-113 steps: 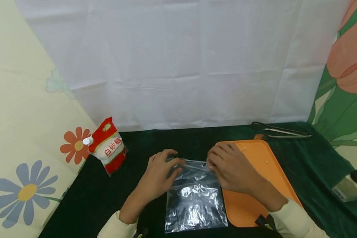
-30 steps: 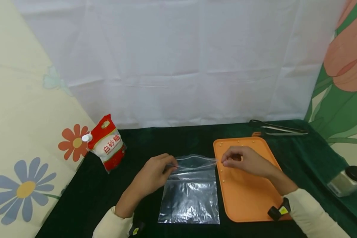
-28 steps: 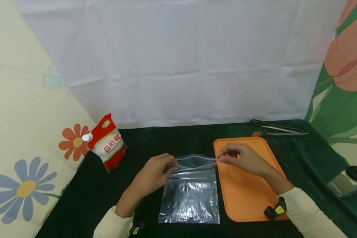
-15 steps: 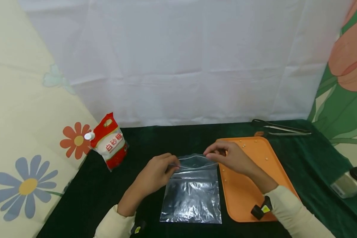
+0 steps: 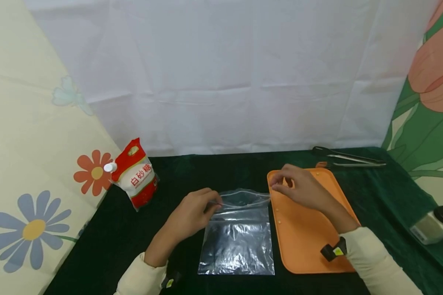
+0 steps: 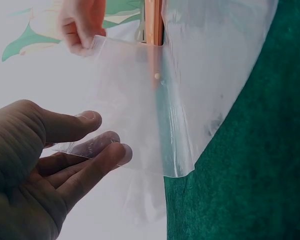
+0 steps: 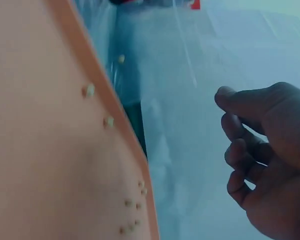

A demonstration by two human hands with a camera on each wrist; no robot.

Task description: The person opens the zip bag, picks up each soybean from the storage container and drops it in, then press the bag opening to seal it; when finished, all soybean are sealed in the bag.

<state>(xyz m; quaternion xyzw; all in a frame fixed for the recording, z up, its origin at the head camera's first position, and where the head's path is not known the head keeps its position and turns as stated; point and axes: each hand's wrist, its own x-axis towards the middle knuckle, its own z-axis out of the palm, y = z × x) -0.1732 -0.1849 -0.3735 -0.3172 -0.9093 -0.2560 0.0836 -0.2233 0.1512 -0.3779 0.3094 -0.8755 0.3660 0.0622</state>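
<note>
A clear zip-lock bag lies on the dark green cloth with its mouth gaping. My left hand pinches the left corner of that mouth; in the left wrist view its thumb and fingers hold the film between them. My right hand hovers over the left rim of the orange tray, just right of the bag's mouth. Its fingers are loosely bent, with nothing visible between them in the right wrist view. Small pale round bean-like pieces lie along the tray's edge; one such piece appears beyond the rim, against the bag.
A red and white sugar pouch with a white cap stands at the back left. Behind the tray lie metal tongs with dark handles. At the far right is a black-lidded jar. White cloth hangs behind.
My right hand came left over the right corner of the bag's mouth about half a second ago, then drew back right above the tray. The bag's mouth, closed-looking earliest, now gapes; my left hand stays put.
</note>
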